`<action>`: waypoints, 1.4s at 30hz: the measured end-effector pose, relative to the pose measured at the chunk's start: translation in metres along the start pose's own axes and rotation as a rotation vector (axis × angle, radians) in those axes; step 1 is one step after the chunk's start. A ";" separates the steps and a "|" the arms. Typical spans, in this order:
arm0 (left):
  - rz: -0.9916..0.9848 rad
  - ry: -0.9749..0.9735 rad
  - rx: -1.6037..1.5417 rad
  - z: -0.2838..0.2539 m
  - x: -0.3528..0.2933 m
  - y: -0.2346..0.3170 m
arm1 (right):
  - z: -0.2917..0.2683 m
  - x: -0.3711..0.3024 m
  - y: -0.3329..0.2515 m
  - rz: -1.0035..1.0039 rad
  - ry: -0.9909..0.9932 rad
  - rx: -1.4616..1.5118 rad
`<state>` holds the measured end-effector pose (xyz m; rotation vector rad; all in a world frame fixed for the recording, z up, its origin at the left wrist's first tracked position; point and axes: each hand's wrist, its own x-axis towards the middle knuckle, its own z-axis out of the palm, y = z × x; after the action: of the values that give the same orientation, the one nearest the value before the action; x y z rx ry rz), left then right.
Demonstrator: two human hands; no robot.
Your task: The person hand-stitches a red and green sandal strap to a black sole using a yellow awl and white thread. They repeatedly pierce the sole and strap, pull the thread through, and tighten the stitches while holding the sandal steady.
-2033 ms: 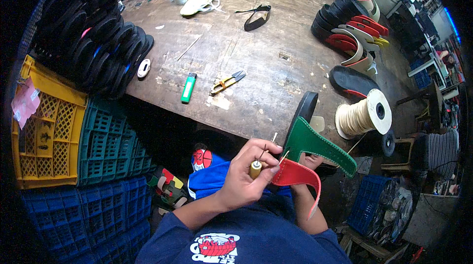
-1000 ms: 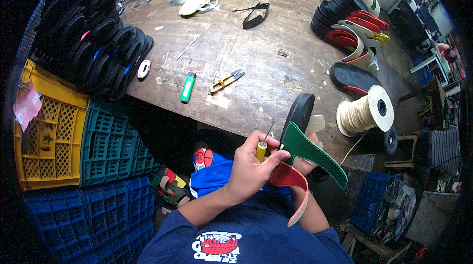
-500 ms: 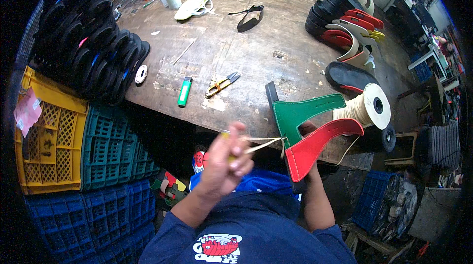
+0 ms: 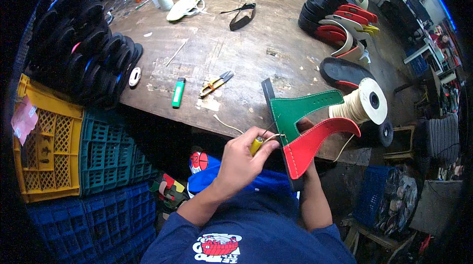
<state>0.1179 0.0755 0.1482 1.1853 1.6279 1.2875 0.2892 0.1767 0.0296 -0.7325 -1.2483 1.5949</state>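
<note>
Green, pale-stitched strap and red, pale-stitched strap are lying across a flat black sandal sole, held at two o'clock from the left hand. Having just drawn the cord taut, that hand is now returning to the seam, grasping a yellow-handled metal awl. The thin cream cord is hanging slack, probably indicating a completed pull. The right hand is supporting the sole; its finger closure is hidden.

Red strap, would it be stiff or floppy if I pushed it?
The red strap probably bends readily, as it looks thin and already curves. It's likely springy rather than limp, since its free end juts out in an arch.
</note>
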 end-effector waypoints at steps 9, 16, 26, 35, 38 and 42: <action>0.523 0.004 -0.106 -0.004 0.040 -0.006 | 0.027 0.005 -0.019 0.056 0.030 0.214; 0.510 -0.047 -0.417 0.020 0.072 -0.037 | -0.001 0.006 -0.037 0.060 -0.137 0.378; 0.553 -0.051 -0.274 0.020 0.083 -0.031 | 0.003 0.036 -0.060 0.302 -0.084 -0.186; 0.564 -0.039 -0.223 0.015 0.084 -0.029 | 0.046 0.063 -0.058 -0.137 -0.135 -0.517; 0.544 -0.024 -0.253 0.015 0.083 -0.028 | 0.042 0.081 -0.052 0.244 -0.101 0.144; 0.534 -0.018 -0.237 0.017 0.081 -0.028 | 0.046 0.090 -0.039 0.334 -0.161 0.387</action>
<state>0.1026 0.1558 0.1171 1.5293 1.1358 1.7343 0.2279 0.2433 0.0891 -0.5923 -0.9149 2.1292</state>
